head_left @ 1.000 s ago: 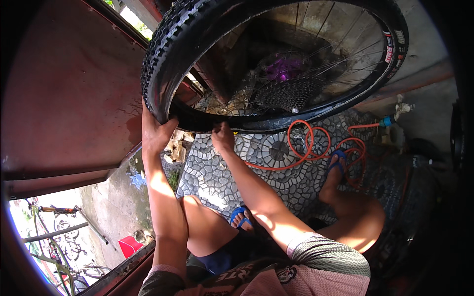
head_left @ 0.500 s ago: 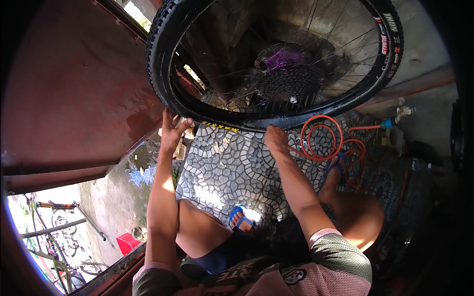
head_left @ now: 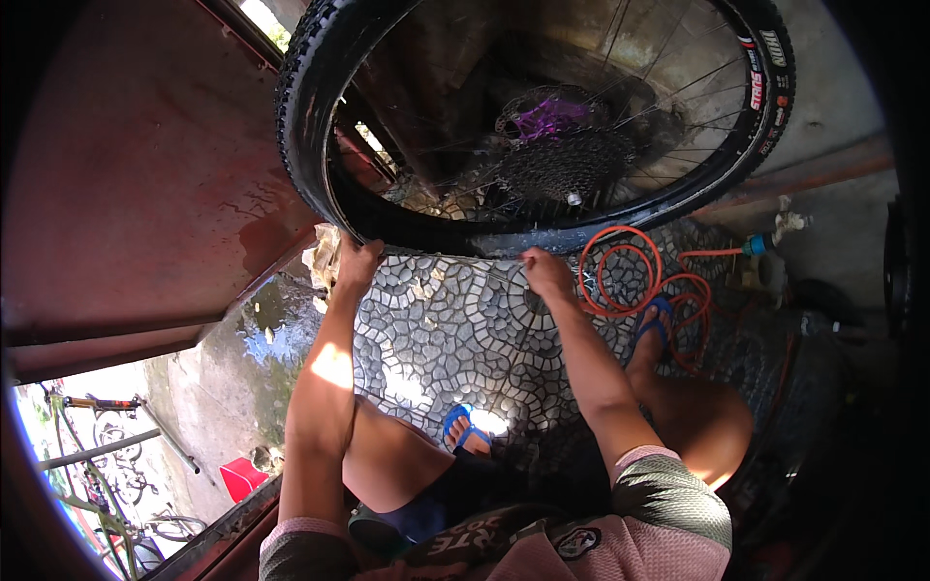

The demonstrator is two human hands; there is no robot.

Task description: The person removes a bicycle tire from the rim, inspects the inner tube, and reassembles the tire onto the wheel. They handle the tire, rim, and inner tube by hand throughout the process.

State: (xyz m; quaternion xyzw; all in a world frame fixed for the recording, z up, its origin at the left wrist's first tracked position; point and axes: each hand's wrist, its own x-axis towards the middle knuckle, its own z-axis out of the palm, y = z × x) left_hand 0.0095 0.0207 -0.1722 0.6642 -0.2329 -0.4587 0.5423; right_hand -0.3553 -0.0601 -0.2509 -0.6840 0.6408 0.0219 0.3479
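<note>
A bicycle wheel stands in front of me, with a black knobby tire (head_left: 308, 126), a purple hub (head_left: 552, 118) and a dark cassette (head_left: 557, 167). My left hand (head_left: 359, 263) is closed on the tire's lower left edge, thumb on the near side and other fingers partly hidden. To its right, my right hand (head_left: 545, 272) is curled into a near fist at the bottom edge of the tire, pinching it. Between the two hands runs the tire's lower edge, close above the stone floor. The wheel's top lies outside the picture.
An orange hose (head_left: 620, 276) lies coiled right of my right hand, ending in a teal connector (head_left: 759, 244). Off-white crumpled material (head_left: 322, 254) is beside my left hand. A red metal panel (head_left: 145, 184) fills the left. My sandalled foot (head_left: 467, 431) rests on the pebbled floor (head_left: 441, 339).
My left hand has closed over the tire edge, shifting slightly right and down. The tire has turned or tilted a little, and its yellow lettering is no longer visible. My right hand stays at the bottom edge.
</note>
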